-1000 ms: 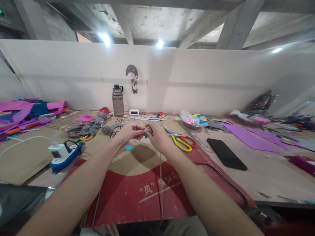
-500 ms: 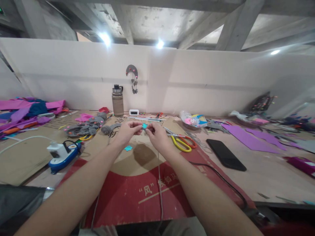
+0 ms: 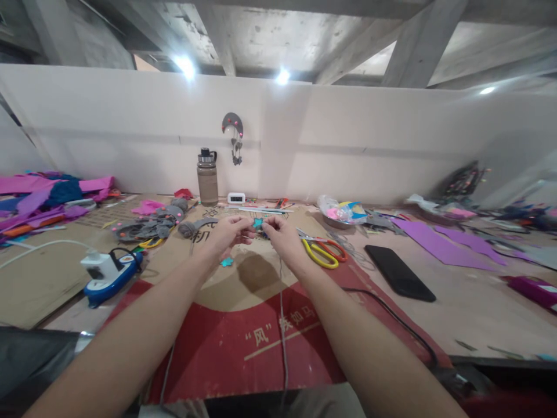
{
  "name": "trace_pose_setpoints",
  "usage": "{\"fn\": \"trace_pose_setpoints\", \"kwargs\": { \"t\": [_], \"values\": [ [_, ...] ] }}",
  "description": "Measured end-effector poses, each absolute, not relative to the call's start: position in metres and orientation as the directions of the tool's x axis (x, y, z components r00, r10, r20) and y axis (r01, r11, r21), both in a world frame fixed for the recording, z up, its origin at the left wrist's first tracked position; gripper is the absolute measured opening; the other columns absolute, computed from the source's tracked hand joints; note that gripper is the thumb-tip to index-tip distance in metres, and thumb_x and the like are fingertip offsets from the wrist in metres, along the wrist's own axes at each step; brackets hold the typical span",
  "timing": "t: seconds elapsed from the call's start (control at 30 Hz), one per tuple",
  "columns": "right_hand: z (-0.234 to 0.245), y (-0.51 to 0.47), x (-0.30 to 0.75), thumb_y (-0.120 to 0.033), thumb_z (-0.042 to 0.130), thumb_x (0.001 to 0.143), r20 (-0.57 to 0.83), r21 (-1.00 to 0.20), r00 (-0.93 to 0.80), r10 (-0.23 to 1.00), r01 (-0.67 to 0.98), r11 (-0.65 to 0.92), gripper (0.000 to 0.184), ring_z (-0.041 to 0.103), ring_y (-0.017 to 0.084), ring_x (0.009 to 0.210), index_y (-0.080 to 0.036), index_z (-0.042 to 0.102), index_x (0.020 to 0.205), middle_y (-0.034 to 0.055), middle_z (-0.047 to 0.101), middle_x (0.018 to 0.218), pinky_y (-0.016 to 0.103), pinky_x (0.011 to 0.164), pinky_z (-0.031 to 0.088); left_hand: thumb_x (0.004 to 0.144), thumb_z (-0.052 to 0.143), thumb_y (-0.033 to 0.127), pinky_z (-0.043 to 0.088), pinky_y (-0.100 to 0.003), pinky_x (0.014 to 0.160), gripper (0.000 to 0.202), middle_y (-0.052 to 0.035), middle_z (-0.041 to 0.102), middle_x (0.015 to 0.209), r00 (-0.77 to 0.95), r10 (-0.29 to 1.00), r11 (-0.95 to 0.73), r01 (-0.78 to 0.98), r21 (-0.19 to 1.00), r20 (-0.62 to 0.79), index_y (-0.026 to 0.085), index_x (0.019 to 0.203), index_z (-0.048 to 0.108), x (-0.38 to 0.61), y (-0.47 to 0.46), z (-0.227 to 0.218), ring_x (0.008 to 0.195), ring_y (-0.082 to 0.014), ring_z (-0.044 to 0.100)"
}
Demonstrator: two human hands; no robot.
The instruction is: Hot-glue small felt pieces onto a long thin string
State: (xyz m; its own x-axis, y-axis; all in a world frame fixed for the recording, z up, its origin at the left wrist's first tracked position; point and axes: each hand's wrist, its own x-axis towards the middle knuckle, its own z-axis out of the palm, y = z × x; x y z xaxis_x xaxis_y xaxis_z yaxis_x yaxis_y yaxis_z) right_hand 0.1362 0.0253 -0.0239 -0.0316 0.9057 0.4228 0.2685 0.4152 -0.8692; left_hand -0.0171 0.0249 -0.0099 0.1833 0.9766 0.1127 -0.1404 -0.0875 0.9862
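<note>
My left hand (image 3: 228, 233) and my right hand (image 3: 284, 237) meet above the cardboard sheet (image 3: 243, 325), fingertips pinched together on a small teal flower-shaped piece (image 3: 258, 223). A thin grey cord (image 3: 282, 313) hangs from my right hand down toward me. A second teal flower piece (image 3: 225, 262) lies flat on the cardboard just below my left hand. Yellow-handled scissors (image 3: 321, 251) rest to the right of my right hand.
A black phone (image 3: 399, 273) lies right of the scissors. A blue and white glue gun (image 3: 108, 268) with its cable sits at the left. Grey felt pieces (image 3: 152, 223), a water bottle (image 3: 208, 177), purple felt sheets (image 3: 439, 244) and pink fabric (image 3: 47, 194) spread across the table.
Both hands have risen slightly and the teal flower piece has come into view between my fingertips. The view has shifted a little.
</note>
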Motion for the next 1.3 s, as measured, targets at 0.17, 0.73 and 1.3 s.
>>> {"fn": "trace_pose_setpoints", "kwargs": {
  "t": [0.17,0.73,1.3],
  "values": [
    [-0.02,0.021,0.137,-0.028,0.049,0.076,0.475,-0.784,-0.092,0.875,0.408,0.468,0.011,0.041,0.011,0.057,-0.019,0.052,0.07,-0.004,0.047,0.06,0.024,0.056,0.032,0.066,0.069,0.037,0.045,-0.022,0.051,0.026,-0.0038,0.062,0.066,0.201,0.961,-0.215,0.099,0.972,0.192,0.013,0.073,0.063,-0.021,0.022,-0.004,0.057,-0.011,0.056],
    [-0.019,0.013,0.135,-0.024,0.05,0.079,0.629,-0.61,-0.108,0.77,0.545,0.575,0.01,0.047,0.014,0.068,-0.019,0.057,0.074,0.0017,0.055,0.074,0.027,0.066,0.037,0.058,0.076,0.025,0.045,-0.021,0.048,0.032,0.0006,0.057,0.059,0.078,0.985,-0.139,-0.16,0.977,0.153,0.015,0.065,0.047,-0.017,0.024,-0.008,0.056,-0.012,0.06],
    [-0.019,0.015,0.136,-0.032,0.039,0.087,0.575,-0.615,-0.152,0.804,0.567,0.548,0.029,0.053,0.014,0.069,-0.019,0.06,0.072,0.0032,0.062,0.074,0.025,0.066,0.036,0.058,0.077,0.023,0.053,-0.026,0.06,0.034,-0.0018,0.063,0.072,0.173,0.961,-0.181,-0.204,0.962,0.217,0.013,0.082,0.056,-0.013,0.024,-0.01,0.061,-0.011,0.062]
  ]
}}
